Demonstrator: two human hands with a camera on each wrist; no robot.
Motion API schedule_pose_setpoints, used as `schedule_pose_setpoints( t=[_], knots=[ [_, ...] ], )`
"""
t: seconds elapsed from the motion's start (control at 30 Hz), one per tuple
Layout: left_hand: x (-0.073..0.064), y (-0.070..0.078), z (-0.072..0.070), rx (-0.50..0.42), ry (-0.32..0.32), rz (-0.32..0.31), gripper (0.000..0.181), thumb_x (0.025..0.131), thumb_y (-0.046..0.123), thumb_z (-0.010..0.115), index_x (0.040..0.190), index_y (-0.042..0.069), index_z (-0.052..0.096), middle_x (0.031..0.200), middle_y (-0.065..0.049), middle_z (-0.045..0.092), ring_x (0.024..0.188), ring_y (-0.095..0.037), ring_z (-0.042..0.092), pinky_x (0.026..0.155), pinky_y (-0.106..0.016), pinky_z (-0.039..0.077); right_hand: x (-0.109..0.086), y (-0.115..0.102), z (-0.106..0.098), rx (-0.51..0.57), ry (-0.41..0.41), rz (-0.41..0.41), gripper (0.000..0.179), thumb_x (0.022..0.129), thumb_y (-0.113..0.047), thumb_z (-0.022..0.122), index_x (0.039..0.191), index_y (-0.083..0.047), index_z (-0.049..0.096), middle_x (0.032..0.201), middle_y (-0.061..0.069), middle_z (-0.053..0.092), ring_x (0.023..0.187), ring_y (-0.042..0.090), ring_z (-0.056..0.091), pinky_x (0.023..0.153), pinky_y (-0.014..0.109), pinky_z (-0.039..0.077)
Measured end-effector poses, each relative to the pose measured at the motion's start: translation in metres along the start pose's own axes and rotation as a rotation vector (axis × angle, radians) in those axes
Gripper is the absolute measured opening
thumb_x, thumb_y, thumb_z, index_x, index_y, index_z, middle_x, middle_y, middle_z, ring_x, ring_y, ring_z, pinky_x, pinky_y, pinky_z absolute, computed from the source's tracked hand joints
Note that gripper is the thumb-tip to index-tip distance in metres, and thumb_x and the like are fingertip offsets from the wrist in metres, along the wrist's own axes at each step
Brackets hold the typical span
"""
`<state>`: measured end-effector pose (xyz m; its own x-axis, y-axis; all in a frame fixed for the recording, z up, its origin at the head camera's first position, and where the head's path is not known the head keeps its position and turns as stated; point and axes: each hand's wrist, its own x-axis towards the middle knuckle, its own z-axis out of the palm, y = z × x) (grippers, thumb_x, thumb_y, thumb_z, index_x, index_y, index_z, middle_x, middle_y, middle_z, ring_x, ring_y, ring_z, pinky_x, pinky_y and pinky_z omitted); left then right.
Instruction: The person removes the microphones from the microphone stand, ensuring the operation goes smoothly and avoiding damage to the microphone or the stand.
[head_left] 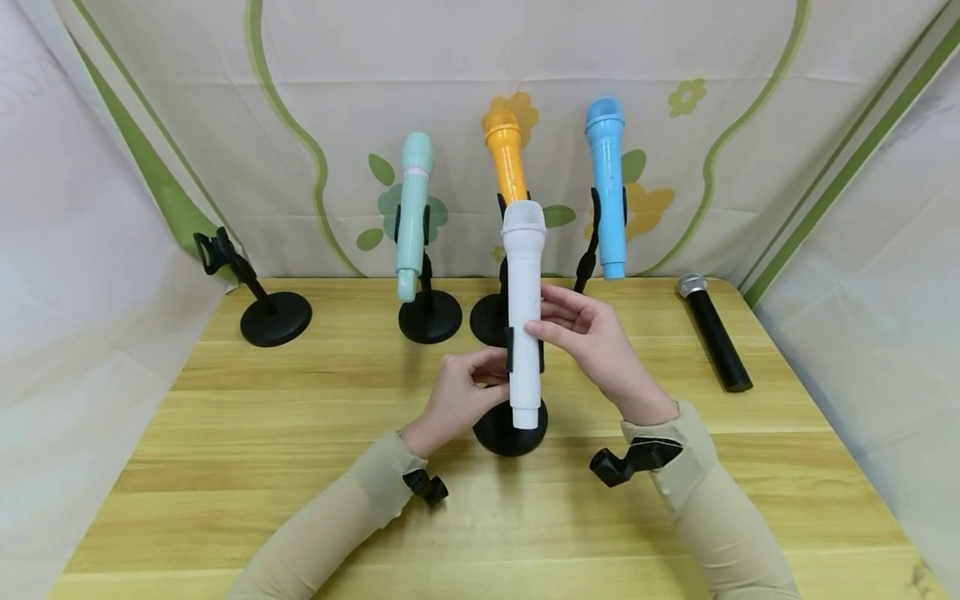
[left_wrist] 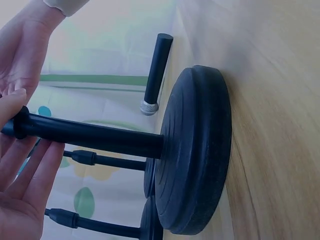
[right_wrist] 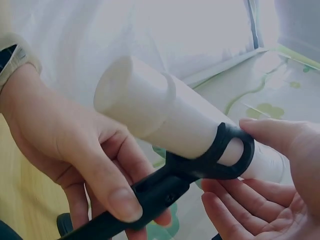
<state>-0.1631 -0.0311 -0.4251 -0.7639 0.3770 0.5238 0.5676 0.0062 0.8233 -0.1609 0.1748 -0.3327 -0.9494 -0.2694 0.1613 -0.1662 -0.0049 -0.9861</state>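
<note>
A white microphone (head_left: pixel 524 275) sits tilted in the black clip (right_wrist: pixel 192 167) of a desk stand, grille end up. My right hand (head_left: pixel 603 354) holds the microphone just above the clip, thumb on its front and fingers behind. The left hand (head_left: pixel 459 393) grips the stand's post (left_wrist: pixel 100 136) just below the clip, with the thumb on one side and fingers on the other. The stand's round black base (left_wrist: pixel 195 150) rests on the table. Part of the left fingers is hidden behind the microphone in the head view.
Behind stand a mint microphone (head_left: pixel 413 208), an orange microphone (head_left: pixel 510 167) and a blue microphone (head_left: pixel 608 192) in stands. An empty stand (head_left: pixel 276 318) is at the left. A black microphone (head_left: pixel 716 337) lies on the wooden table (head_left: pixel 300 450) at the right.
</note>
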Motion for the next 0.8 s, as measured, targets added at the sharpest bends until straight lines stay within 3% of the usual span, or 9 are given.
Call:
schedule_pose_setpoints(
  t=[0.57, 0.67, 0.8],
  knots=[
    [0.003, -0.002, 0.0, 0.015, -0.007, 0.024, 0.026, 0.086, -0.008, 0.078, 0.109, 0.001, 0.073, 0.099, -0.009, 0.075, 0.086, -0.019, 0.074, 0.073, -0.032, 0.062, 0.002, -0.003, 0.006, -0.019, 0.033, -0.032, 0.051, 0.095, -0.007, 0.072, 0.143, 0.001, 0.054, 0.126, 0.018, 0.063, 0.11, 0.029, 0.064, 0.094, 0.034, 0.055],
    [0.003, 0.002, 0.001, 0.02, -0.006, 0.022, 0.026, 0.084, -0.012, 0.077, 0.109, -0.003, 0.072, 0.099, -0.014, 0.075, 0.085, -0.024, 0.074, 0.072, -0.035, 0.062, 0.002, -0.003, 0.006, -0.024, 0.028, -0.042, 0.05, 0.096, -0.007, 0.071, 0.143, 0.001, 0.054, 0.126, 0.018, 0.063, 0.11, 0.03, 0.064, 0.094, 0.034, 0.055],
    [0.005, 0.019, 0.001, 0.023, -0.009, 0.036, 0.024, 0.084, -0.015, 0.075, 0.106, -0.007, 0.07, 0.097, -0.019, 0.074, 0.083, -0.029, 0.074, 0.072, -0.039, 0.063, 0.002, -0.004, 0.006, -0.025, 0.024, -0.05, 0.05, 0.096, -0.006, 0.071, 0.142, 0.002, 0.054, 0.126, 0.018, 0.063, 0.11, 0.03, 0.064, 0.094, 0.034, 0.055]
  ],
)
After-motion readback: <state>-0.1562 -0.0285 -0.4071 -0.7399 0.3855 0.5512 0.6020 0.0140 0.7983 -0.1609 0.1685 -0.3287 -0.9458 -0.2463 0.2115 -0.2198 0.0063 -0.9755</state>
